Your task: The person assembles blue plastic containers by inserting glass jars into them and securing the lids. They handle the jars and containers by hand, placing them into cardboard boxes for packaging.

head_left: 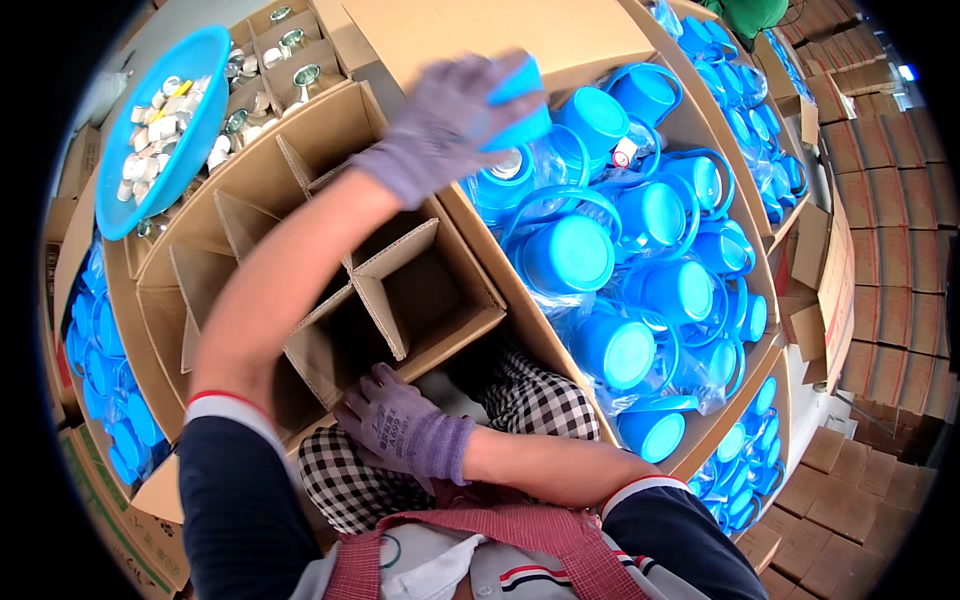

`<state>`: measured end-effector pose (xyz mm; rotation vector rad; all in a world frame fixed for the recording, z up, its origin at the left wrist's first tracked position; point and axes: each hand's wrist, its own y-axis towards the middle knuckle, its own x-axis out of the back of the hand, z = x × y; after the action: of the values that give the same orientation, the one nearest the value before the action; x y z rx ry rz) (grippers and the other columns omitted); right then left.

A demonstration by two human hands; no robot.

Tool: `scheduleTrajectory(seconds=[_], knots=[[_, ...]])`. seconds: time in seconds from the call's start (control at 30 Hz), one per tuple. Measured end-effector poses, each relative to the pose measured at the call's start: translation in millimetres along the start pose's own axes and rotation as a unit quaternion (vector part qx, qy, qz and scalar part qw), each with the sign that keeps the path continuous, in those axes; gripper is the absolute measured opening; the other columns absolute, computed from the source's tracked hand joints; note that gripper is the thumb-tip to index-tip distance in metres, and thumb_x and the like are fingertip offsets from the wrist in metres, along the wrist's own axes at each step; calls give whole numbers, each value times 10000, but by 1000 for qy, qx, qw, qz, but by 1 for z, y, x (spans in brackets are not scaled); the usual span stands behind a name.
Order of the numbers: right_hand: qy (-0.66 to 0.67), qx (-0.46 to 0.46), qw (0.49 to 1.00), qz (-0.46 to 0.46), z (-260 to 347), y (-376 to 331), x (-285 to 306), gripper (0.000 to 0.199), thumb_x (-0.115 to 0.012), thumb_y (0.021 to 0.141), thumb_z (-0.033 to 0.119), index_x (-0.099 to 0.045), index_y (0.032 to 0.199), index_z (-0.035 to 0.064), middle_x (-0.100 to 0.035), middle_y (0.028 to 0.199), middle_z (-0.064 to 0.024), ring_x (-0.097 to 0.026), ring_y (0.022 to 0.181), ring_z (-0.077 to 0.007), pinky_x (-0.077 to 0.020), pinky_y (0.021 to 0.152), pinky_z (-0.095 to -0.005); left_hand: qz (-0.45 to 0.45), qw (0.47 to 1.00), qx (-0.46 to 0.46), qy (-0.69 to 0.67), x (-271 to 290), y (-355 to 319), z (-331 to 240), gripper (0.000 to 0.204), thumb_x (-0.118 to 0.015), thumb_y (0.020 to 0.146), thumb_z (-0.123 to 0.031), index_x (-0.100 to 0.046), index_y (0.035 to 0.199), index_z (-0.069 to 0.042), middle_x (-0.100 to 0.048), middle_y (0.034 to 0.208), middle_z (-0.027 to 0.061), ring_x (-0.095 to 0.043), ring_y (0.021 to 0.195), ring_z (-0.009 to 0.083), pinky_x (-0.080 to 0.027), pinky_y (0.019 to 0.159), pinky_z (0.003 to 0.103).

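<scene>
My left hand (445, 120), in a grey-purple work glove, is closed around a blue cup-shaped lid (520, 105). It is a little blurred, and I cannot tell whether a jug hangs below the lid. The hand is over the border between a divided cardboard carton (470, 325) and a carton full of clear jugs with blue lids (570, 255) and blue loop handles. My right hand (400, 425), gloved alike, lies with its fingers spread at the divided carton's near edge, beside my checkered-covered knee (350, 485). It holds nothing. My left forearm hides some of the carton's compartments.
At the far left, a blue basin (112, 205) of small white and silver pieces leans over another divided carton (262, 45) with jars. More blue-lidded jugs (105, 350) fill cartons to the left and right. Stacks of flattened cardboard (890, 260) line the right side.
</scene>
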<state>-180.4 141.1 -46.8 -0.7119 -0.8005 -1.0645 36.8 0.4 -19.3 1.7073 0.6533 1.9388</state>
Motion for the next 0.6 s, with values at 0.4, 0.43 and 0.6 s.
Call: scheduleTrajectory(seconds=[0.4, 0.43, 0.6], knots=[[0, 61, 990, -128, -16, 10, -15, 692, -606, 796, 548, -545, 1307, 86, -610, 1206, -146, -567, 1080, -317, -364, 1011, -510, 270, 947, 91, -147, -16, -37, -85, 491, -573, 913, -405, -569, 1259, -56, -504, 1362, 168, -458, 1272, 348, -315, 1085, 498], [30, 65, 975, -208, -19, 8, -10, 689, -621, 781, 548, -559, 1290, 87, -621, 1180, -129, -559, 1096, -293, -368, 996, -500, 230, 944, 123, -202, 2, -37, -85, 486, -580, 912, -389, -565, 1262, -52, -514, 1349, 174, -472, 1257, 350, -334, 1076, 483], [-296, -132, 944, 57, -53, 1, -30, 451, -670, 748, 518, -715, 1046, 183, -644, 1051, -18, -565, 1031, -234, -392, 848, -460, 139, 921, 268, -246, 172, -159, -94, 409, -594, 917, -274, -566, 1245, -31, -587, 1242, 190, -529, 1180, 360, -410, 1019, 416]])
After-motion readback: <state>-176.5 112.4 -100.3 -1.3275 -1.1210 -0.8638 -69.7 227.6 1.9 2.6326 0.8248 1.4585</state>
